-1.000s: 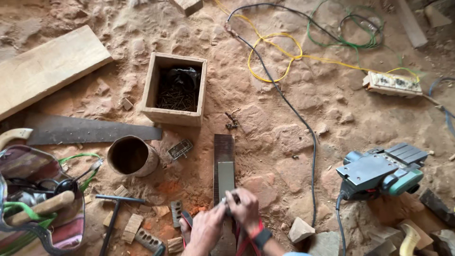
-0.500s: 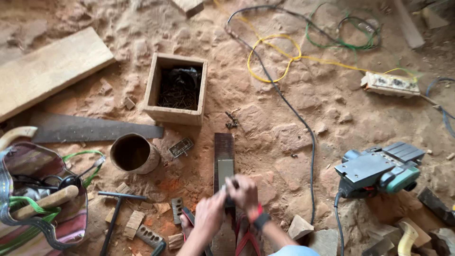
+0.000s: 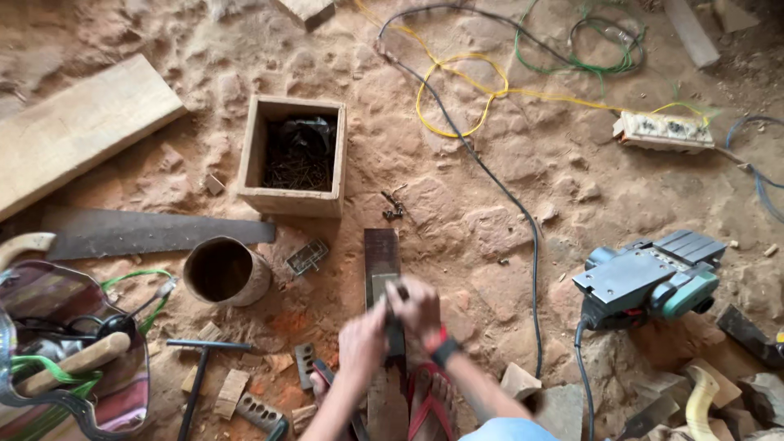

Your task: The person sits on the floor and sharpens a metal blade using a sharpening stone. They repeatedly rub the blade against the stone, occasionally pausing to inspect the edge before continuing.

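A long dark sharpening stone (image 3: 381, 247) lies on the sandy ground in the head view. A small grey metal blade (image 3: 382, 284) rests flat on it. My left hand (image 3: 362, 345) and my right hand (image 3: 419, 308) both press on the blade from the near side, fingers closed over its back end. A dark band sits on my right wrist. My foot in a red sandal (image 3: 430, 402) is planted just behind the hands, next to the stone's near end.
A wooden box of nails (image 3: 260, 175) stands beyond the stone, with a hand saw (image 3: 155, 233) and a round tin (image 3: 226, 271) to the left. An electric planer (image 3: 653, 278), a power strip (image 3: 663, 131) and cables lie right. A plank (image 3: 82, 131), a tool bag (image 3: 65, 359) and a hammer (image 3: 196, 376) are left.
Both hands have slid the blade forward along the stone, away from me. Nothing else on the ground has moved.
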